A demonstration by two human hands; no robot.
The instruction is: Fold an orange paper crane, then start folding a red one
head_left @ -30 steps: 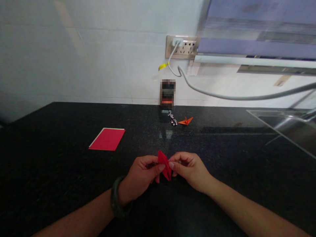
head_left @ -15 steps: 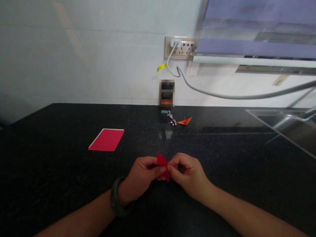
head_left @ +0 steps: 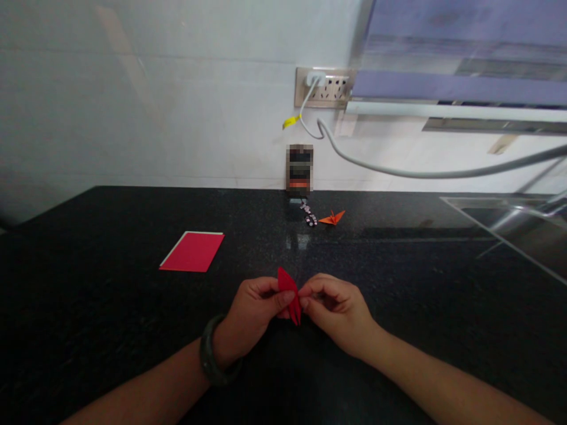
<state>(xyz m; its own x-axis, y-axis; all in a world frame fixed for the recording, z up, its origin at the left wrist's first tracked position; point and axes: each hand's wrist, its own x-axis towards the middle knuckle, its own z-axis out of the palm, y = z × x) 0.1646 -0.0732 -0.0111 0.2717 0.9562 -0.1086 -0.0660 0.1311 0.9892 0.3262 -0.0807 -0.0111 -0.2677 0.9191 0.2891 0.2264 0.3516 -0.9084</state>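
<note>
A small folded red paper [head_left: 287,281] is held up above the dark countertop, its layers splitting into points at the lower end. My left hand [head_left: 259,304], with a dark green bangle on its wrist, pinches the paper between thumb and fingers from the left. On the other side, my right hand [head_left: 334,307] has thumb and index finger closed at the paper's right edge; its fingertips partly hide what they grip. An orange paper crane [head_left: 333,218] rests farther back on the counter.
A stack of red square paper [head_left: 192,252] lies to the left on the countertop [head_left: 110,307]. Against the wall stands a blurred-out phone-like object [head_left: 300,168] with a beaded strap [head_left: 310,219]. A white cable [head_left: 398,173] runs from the socket [head_left: 328,87]; a sink [head_left: 531,230] is at right.
The red paper has shifted slightly left and turned, now showing more of its broad face and separate lower points. My left hand moved a little left with it; the right stays close by.
</note>
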